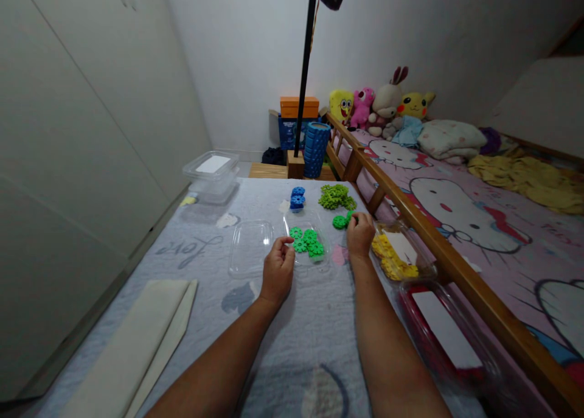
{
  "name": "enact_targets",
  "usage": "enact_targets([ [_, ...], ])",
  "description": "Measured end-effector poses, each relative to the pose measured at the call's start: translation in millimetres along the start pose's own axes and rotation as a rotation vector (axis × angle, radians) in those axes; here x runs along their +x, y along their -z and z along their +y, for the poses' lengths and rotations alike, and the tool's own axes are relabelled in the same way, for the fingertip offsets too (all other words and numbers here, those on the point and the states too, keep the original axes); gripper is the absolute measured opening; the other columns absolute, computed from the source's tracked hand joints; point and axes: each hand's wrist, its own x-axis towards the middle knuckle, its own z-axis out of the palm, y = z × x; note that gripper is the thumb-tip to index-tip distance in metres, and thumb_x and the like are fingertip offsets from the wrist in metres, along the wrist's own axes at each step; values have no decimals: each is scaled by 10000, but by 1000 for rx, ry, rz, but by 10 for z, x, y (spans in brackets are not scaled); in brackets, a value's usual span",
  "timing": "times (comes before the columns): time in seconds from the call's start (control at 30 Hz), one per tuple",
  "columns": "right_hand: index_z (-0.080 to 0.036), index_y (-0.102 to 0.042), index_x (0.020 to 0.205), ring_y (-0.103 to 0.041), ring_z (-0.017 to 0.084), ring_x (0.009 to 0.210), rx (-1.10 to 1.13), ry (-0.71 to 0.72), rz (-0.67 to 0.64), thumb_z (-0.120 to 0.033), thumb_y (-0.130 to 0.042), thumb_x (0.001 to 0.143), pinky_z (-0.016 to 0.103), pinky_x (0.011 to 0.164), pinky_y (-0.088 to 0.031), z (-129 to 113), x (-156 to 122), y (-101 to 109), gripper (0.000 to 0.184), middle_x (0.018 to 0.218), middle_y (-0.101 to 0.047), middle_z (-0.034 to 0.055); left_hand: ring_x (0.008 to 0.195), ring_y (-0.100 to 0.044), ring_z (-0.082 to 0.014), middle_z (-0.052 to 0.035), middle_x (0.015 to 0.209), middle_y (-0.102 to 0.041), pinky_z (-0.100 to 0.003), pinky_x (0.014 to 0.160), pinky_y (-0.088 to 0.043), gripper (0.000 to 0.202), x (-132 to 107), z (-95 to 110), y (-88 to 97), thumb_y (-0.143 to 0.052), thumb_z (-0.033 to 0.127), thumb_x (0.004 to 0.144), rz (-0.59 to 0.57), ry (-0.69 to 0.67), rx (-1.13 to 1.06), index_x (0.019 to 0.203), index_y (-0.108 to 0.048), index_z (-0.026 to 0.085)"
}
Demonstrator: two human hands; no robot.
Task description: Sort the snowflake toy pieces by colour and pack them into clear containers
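Observation:
My left hand (277,267) rests on the grey cloth with fingers curled, touching the near edge of a clear tray (292,224) that holds several dark green snowflake pieces (308,241). My right hand (360,232) is closed over more dark green pieces (340,221) lying loose on the cloth just right of that tray. Behind them lie a pile of light green pieces (336,196) and a small stack of blue pieces (297,199). An empty clear tray (250,247) sits left of my left hand.
A clear tray of yellow pieces (393,257) and a red-filled container with a white label (444,333) sit at the right by the wooden bed rail (438,235). Stacked clear lidded boxes (212,173) stand far left. A folded cream cloth (137,339) lies near left. A black pole (305,71) rises behind.

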Motion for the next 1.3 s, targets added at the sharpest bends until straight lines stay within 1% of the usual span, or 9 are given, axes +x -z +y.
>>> enact_targets([
  [0.27,-199,-651,843,-619,249,924,164,0,33,-257,-481,872,381,886,-481,-190,97,187,182,923,-682,114,598,-445,-125,60,667,-444,-235,585,-337,239,1,-13,-5,-524,357,916,6,-13,20,1066,-620,198],
  [0.33,-202,-652,842,-630,229,860,303,-35,-90,-301,-519,852,354,827,-493,-315,104,217,167,873,-687,80,604,-451,-127,61,665,-442,-235,588,-340,232,2,-11,-7,-529,354,913,7,-14,17,1061,-621,200],
  [0.43,-200,-655,836,-621,188,743,511,-65,-399,-340,-588,791,300,713,-481,-529,41,196,162,786,-674,23,616,-462,-128,63,664,-438,-236,602,-349,227,7,-2,-9,-533,346,912,16,-21,19,1063,-620,201],
  [0.57,-190,-695,875,-601,168,702,503,17,-678,-312,-616,776,290,700,-466,-710,-80,121,176,802,-698,18,610,-463,-125,68,665,-436,-238,612,-357,227,13,9,-4,-528,338,914,11,-31,18,1074,-613,199],
  [0.63,-183,-712,898,-614,183,762,369,67,-639,-265,-591,801,311,768,-473,-694,-89,99,175,867,-720,46,604,-460,-125,70,664,-432,-238,609,-355,229,10,10,-1,-526,340,914,6,-28,15,1075,-610,201],
  [0.8,-147,-697,1077,-552,264,1171,-60,150,-317,-90,-493,820,404,1034,-386,-403,-44,83,333,1228,-675,147,610,-455,-127,68,659,-421,-236,608,-348,219,0,1,-3,-530,341,910,6,-19,17,1054,-614,200],
  [0.97,-148,-634,1212,-544,279,1119,-256,13,-126,-71,-502,823,381,947,-423,-233,-131,75,417,1278,-560,189,604,-444,-126,66,664,-420,-237,604,-345,232,6,3,-1,-522,347,916,1,-15,17,1067,-613,197],
  [1.13,-160,-582,1262,-614,254,908,-305,-191,-136,-134,-528,869,336,761,-444,-294,-165,131,398,1127,-573,158,589,-426,-124,68,661,-415,-235,595,-338,239,1,23,0,-517,354,915,-6,1,9,1067,-613,196],
  [1.3,-161,-559,1326,-635,268,859,-353,-247,-237,-162,-553,901,338,736,-419,-248,-120,147,425,974,-659,141,588,-425,-124,67,657,-413,-235,593,-336,238,-6,43,2,-525,354,907,0,-4,10,1054,-619,193],
])
